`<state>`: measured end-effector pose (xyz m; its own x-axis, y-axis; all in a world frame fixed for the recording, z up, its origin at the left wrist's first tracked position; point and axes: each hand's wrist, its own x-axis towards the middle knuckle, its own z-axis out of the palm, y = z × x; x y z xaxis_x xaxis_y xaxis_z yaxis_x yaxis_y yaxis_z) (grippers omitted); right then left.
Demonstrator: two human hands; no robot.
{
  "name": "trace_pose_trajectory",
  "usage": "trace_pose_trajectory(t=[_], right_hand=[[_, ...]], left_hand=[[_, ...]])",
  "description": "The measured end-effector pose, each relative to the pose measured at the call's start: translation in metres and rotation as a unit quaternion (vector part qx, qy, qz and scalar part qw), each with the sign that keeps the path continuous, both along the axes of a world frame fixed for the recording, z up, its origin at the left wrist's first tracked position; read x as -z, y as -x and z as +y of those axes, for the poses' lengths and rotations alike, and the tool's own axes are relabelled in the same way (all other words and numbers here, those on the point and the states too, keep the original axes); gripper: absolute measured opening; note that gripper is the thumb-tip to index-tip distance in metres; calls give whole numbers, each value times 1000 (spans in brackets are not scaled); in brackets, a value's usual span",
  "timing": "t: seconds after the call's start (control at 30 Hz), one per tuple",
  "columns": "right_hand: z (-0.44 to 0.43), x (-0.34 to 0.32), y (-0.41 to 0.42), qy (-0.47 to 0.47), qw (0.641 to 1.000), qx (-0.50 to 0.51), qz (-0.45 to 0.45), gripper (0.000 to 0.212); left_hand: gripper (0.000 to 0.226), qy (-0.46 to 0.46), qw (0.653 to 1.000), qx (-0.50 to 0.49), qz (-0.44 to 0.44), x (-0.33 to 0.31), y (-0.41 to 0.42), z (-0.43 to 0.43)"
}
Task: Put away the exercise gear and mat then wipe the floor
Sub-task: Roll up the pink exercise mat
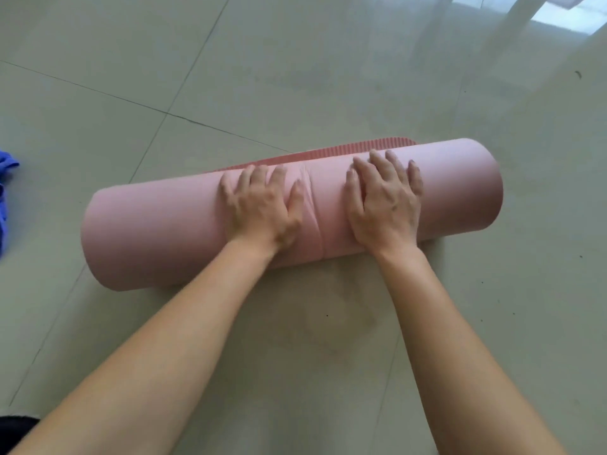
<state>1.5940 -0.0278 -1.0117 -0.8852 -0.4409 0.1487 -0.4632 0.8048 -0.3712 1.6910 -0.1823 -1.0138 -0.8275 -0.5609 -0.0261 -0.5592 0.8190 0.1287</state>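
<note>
Pink mat [164, 231] under flat left hand [262, 208], right hand [384, 205]

On floor [295, 77], centre of view: rolled mat [157, 231], axis left to right. Behind roll, touching it, flat on floor: loose mat end [328, 155]. On top of roll, side by side and apart: left grip [262, 208] left of centre, right grip [384, 205] right of centre, fingers laid flat, pointing away. Far left on floor, well apart from mat: cloth [6, 192].
</note>
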Motion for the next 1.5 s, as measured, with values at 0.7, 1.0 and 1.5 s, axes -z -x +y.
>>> trace_pose_trajectory(t=[0.7,1.0,1.5], right_hand=[[-17,-8,17,-79,992,-8,-94,54],[10,19,6,385,717,469,-343,151],[-1,-40,15,606,537,301,-504,51]], left_hand=[[54,41,996,80,28,-15,10,-17],[76,24,995,83,-55,-11,48,-46],[77,-99,994,45,-13,-62,38,-58]])
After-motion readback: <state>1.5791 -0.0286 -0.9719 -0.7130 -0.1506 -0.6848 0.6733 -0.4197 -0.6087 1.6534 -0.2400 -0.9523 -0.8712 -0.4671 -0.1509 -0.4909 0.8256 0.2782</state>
